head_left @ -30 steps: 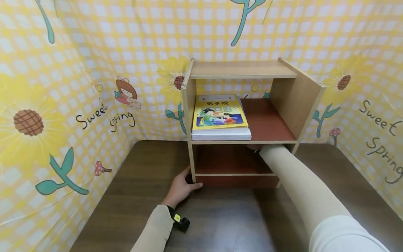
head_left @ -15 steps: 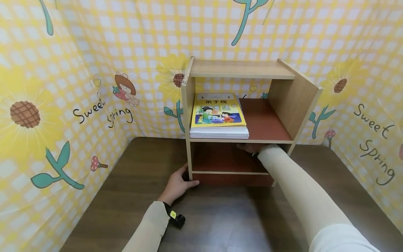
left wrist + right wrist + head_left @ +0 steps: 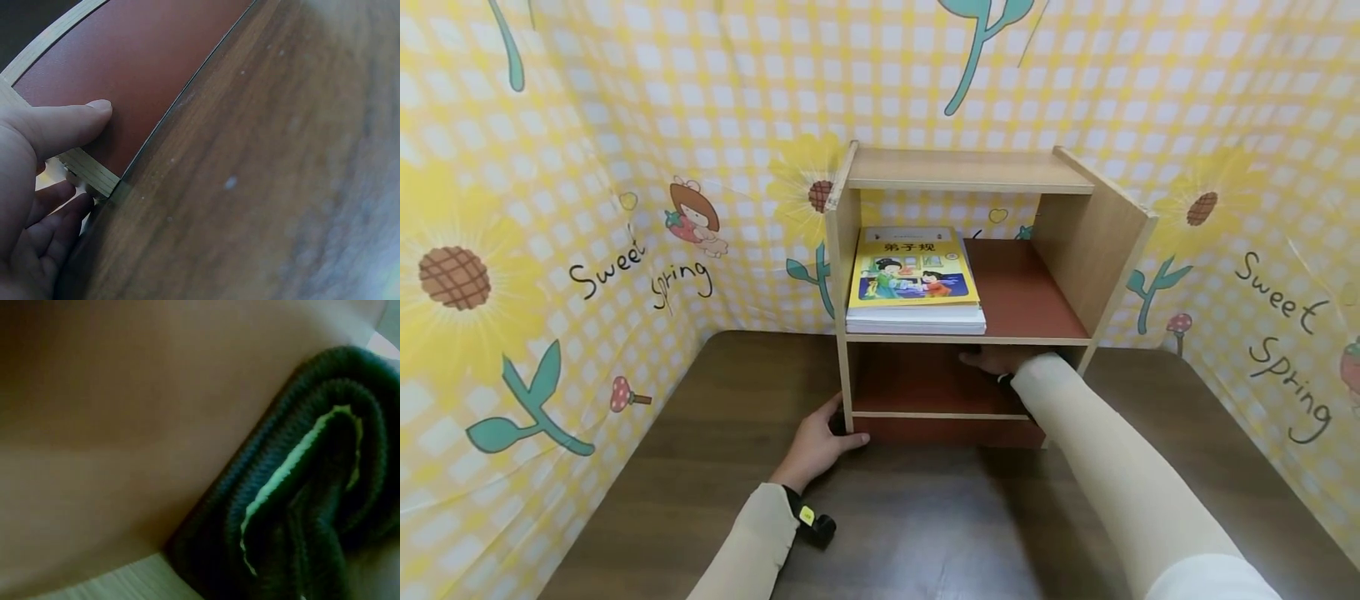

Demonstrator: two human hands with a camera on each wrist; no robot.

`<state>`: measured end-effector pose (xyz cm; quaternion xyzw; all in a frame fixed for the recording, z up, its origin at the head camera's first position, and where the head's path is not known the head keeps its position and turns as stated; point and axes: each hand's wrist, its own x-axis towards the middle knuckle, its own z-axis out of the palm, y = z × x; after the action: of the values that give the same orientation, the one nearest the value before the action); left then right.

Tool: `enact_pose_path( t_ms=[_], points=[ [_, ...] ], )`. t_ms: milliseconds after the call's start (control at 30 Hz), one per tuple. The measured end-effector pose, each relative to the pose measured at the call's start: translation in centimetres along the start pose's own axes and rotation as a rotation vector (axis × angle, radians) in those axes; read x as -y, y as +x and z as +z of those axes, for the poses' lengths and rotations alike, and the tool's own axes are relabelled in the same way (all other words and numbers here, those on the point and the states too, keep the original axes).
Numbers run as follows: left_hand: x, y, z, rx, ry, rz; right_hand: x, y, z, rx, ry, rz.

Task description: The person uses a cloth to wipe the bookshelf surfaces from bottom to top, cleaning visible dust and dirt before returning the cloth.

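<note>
A small wooden bookshelf (image 3: 962,339) with reddish-brown shelf boards stands on the dark table. My left hand (image 3: 820,440) grips its lower left side panel, the thumb lying over the front of the red base board (image 3: 144,69) and the curled fingers behind the panel edge. Inside the lower compartment, under the middle board, is my right hand (image 3: 1000,358); it is partly hidden, and I cannot tell what its fingers hold. Skin and a dark rolled strap (image 3: 300,487) fill the right wrist view. A stack of books (image 3: 917,279), yellow cover on top, lies on the middle board.
The brown wooden table (image 3: 910,533) extends in front of the bookshelf and to both sides. A yellow checked cloth (image 3: 760,75) with sunflowers hangs behind and at the sides. My right forearm (image 3: 1097,450) crosses in front of the bookshelf's lower right corner.
The head view has shifted slightly. More of my right hand shows below the middle board, its fingers further left in the compartment. My left hand keeps its grip on the side panel.
</note>
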<state>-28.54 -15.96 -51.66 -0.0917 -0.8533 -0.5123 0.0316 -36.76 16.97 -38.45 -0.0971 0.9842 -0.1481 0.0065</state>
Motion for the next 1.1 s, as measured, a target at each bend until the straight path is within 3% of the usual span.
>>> enact_pose_path(
  t_ms=[167, 333, 733, 1100],
  points=[
    [-0.1, 0.0, -0.1, 0.007, 0.002, -0.006, 0.1, -1.2, -0.3, -0.018, -0.087, -0.012],
    [0.0, -0.1, -0.1, 0.001, -0.01, -0.013, -0.1, -1.4, 0.1, 0.078, -0.196, -0.079],
    [0.2, -0.1, -0.3, -0.008, 0.003, -0.007, -0.1, -2.2, 1.3, 0.158, -0.111, -0.058],
    [-0.1, 0.1, -0.2, 0.019, -0.003, -0.009, -0.3, -3.4, 1.2, 0.122, -0.129, -0.072]
  ],
)
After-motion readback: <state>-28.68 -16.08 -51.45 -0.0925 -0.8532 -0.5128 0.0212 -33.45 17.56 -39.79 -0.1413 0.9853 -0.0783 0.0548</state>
